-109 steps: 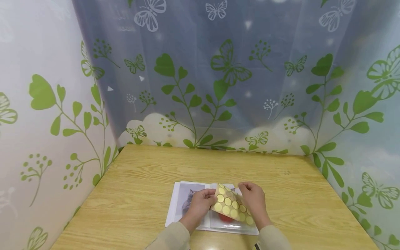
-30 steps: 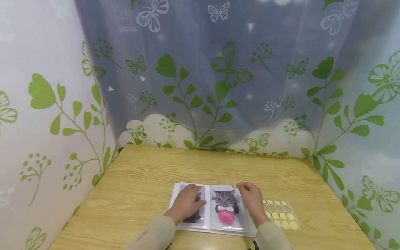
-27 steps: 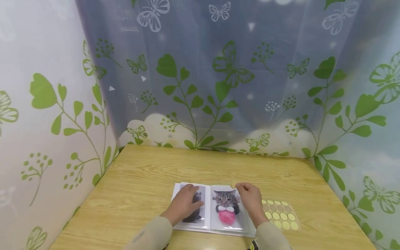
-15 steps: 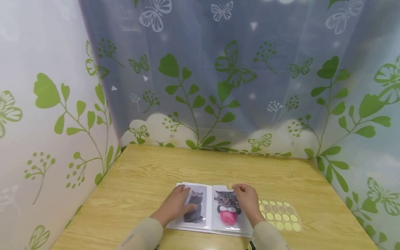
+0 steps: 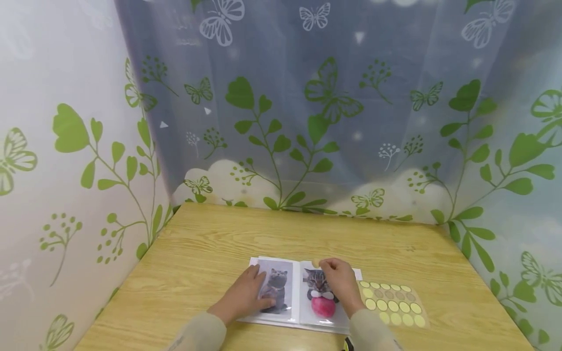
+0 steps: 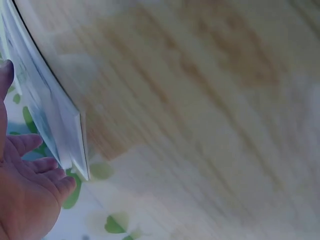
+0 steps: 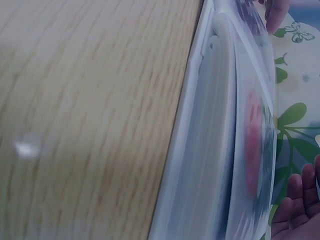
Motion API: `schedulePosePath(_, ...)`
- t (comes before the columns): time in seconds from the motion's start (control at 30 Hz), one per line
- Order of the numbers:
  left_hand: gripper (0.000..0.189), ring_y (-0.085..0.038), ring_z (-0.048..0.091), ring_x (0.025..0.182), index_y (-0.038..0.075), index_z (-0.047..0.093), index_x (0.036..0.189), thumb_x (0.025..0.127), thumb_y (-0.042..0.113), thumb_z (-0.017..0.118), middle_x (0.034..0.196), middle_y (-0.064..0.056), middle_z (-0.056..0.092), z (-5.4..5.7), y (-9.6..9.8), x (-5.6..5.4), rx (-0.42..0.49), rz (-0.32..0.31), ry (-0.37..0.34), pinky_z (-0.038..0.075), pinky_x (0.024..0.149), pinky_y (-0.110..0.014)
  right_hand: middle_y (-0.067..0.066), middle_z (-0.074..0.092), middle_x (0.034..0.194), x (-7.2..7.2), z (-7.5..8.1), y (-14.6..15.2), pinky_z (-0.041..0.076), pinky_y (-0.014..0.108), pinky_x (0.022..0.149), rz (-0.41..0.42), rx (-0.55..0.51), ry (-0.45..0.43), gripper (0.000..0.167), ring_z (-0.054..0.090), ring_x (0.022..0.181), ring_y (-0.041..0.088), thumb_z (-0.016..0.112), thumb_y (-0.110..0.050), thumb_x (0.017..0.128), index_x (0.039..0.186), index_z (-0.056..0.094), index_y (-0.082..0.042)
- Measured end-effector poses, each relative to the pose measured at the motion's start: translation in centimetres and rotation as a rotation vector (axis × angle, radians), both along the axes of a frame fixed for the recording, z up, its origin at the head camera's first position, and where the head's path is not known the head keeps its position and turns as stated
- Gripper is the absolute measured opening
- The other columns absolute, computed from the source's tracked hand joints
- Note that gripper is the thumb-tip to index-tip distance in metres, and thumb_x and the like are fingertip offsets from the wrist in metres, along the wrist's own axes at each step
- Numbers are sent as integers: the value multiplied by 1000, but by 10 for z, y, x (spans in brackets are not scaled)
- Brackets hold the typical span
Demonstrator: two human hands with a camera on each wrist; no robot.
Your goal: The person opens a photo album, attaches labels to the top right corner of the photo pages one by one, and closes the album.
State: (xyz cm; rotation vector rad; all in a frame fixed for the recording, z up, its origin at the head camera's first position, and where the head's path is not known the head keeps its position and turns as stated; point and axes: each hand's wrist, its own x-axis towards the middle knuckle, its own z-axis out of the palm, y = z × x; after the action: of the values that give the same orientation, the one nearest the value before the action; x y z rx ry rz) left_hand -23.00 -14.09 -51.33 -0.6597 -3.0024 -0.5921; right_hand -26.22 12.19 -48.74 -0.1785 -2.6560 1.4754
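Observation:
An open photo album [image 5: 296,307] lies on the table, a grey cat photo [image 5: 277,287] on its left page and a tabby with a pink ball [image 5: 323,306] on its right. My left hand [image 5: 241,296] rests across the left page's outer edge, fingers spread and relaxed. Between thumb and fingertips, my right hand [image 5: 343,283] pinches a round gold sticker [image 5: 315,263] near the right page's top edge, covering part of the tabby. The right wrist view shows the album's stacked pages [image 7: 202,135] edge-on, the right palm [image 7: 298,210] beside them.
A sheet of round gold stickers [image 5: 392,306], with several bare spots in one row, lies right of the album. Wood-grain table [image 5: 210,239] surrounds both. Curtains [image 5: 281,122] printed with leaves and butterflies stand behind and at both sides.
The sticker sheet, earlier held in both hands over the album, now lies on the table at right. My right hand has moved left with the sticker; my left hand has slid outward.

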Motion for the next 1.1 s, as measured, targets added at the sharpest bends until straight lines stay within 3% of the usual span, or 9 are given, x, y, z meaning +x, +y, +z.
schedulePosePath(0.2, 89, -50, 34, 137, -10, 48, 139, 84, 55, 72, 148, -35, 35, -5, 1, 2, -25, -1, 15, 29, 114, -55, 5, 70, 93, -4, -4, -7, 51, 41, 78, 33, 48, 22, 23, 59, 85, 20, 62, -24, 97, 100, 75, -6)
schedulePosePath(0.47, 91, -47, 35, 138, -11, 45, 141, 84, 54, 72, 151, -33, 32, -6, 1, 6, -9, 28, -57, 33, 111, -54, 0, 67, 85, -8, -10, -14, 48, 34, 71, 58, 75, 38, 20, 55, 77, 16, 62, -23, 97, 98, 75, -8)
schedulePosePath(0.77, 89, -46, 35, 138, -10, 45, 141, 85, 53, 71, 151, -32, 33, -7, 1, 7, -21, 15, -47, 33, 112, -52, 1, 68, 84, -12, -9, -19, 48, 35, 70, 75, 121, 73, 18, 55, 74, 16, 63, -22, 96, 94, 75, -8)
schedulePosePath(1.1, 89, -45, 35, 138, -9, 45, 142, 85, 54, 72, 151, -31, 34, -6, 0, 8, -35, 24, -52, 34, 111, -53, -2, 64, 77, -29, -18, -33, 47, 34, 66, 115, 218, 144, 16, 52, 68, 13, 64, -22, 96, 91, 74, -10)
